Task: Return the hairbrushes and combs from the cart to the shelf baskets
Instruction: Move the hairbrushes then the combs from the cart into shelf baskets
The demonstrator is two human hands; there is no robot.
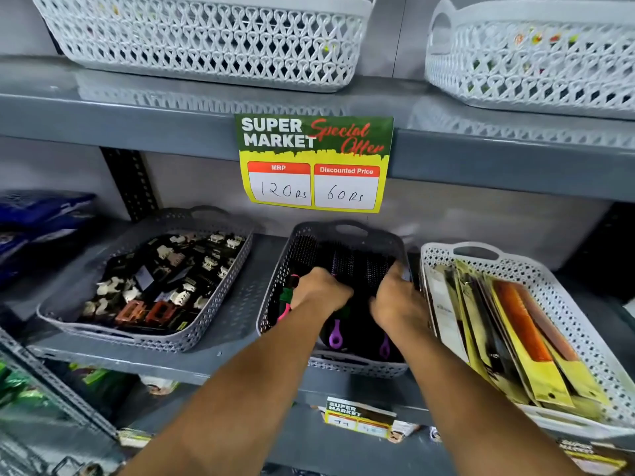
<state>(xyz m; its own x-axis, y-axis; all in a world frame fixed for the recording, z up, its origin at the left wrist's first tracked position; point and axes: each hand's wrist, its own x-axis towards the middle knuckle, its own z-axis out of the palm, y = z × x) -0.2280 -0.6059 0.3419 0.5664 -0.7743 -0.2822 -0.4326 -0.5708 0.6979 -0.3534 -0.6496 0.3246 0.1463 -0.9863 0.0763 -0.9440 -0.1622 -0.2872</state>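
A dark grey basket (275, 286) in the middle of the shelf holds several black hairbrushes (343, 261) with purple, pink and green handles. Both my hands are inside it. My left hand (321, 288) is curled over brush handles near the left side, beside a pink and green handle (287, 297). My right hand (395, 300) presses down on black brushes at the right side. Which brush each hand grips is hidden by the fingers. To the right, a white basket (584, 324) holds packaged combs (515, 328) in yellow card sleeves.
A grey basket (192, 338) of hair clips stands on the left of the same shelf. Two white lattice baskets (213, 46) sit on the shelf above. A price sign (314, 163) hangs from that shelf's edge. A wire cart edge (41, 383) shows at bottom left.
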